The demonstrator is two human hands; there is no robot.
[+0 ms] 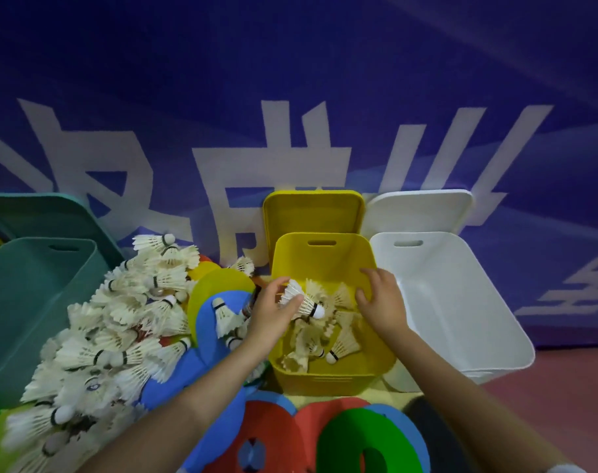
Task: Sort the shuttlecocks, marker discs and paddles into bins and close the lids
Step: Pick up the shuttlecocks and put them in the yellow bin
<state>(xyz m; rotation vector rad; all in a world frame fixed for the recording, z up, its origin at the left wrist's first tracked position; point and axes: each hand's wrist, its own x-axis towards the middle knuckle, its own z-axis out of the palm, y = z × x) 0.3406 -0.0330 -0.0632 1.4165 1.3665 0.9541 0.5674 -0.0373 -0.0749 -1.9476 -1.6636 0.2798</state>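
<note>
Left hand (273, 312) over near-left rim of yellow bin (328, 373), fingers and thumb pinching feather skirt of one shuttlecock (302, 300), cork end pointing right, above bin interior. Right hand (381, 300) inside bin by right wall, fingers loosely spread, holding nothing. More shuttlecocks on bin floor (338, 346). Yellow lid (312, 209) upright behind bin. White bin (461, 302) touching yellow bin's right side, white lid (420, 208) leaning behind. Green bin (34, 302) far left. Loose shuttlecock heap (120, 319) between green and yellow bins, crowding left wall. Marker discs (355, 438) red, green, blue, just in front of yellow bin.
</note>
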